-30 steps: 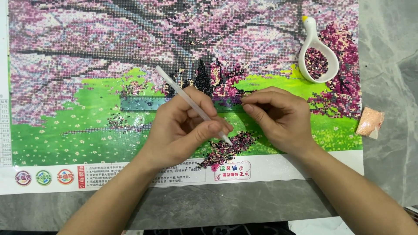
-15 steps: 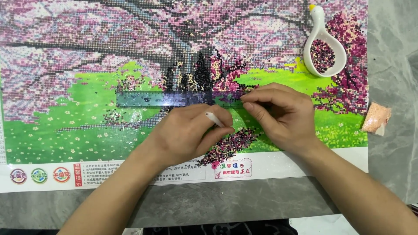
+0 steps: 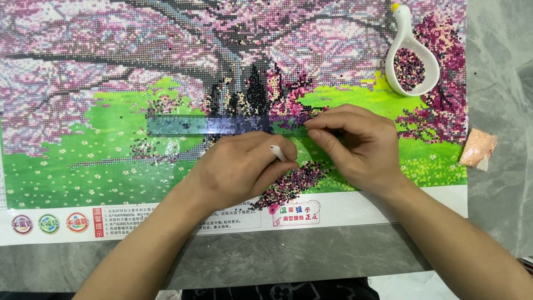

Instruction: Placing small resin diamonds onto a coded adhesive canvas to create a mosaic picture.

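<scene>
A diamond-painting canvas (image 3: 111, 166) with a pink blossom tree and green lawn lies flat in front of me. My left hand (image 3: 239, 166) is closed around a white applicator pen (image 3: 277, 153); only its end shows between my fingers. My right hand (image 3: 355, 144) has its fingertips pinched together on the right end of a clear ruler (image 3: 205, 125) that lies across the canvas. A patch of dark pink beads (image 3: 291, 186) sits on the canvas just below both hands.
A white swan-shaped tray (image 3: 413, 58) holding dark pink beads rests on the canvas at the upper right. A small bag of pale orange beads (image 3: 477, 147) lies off the canvas's right edge on the grey surface (image 3: 499, 55).
The pen stuck out up-left from my left hand a second ago; now it is tucked into the fist. My left hand has shifted slightly right. My right hand stays on the ruler.
</scene>
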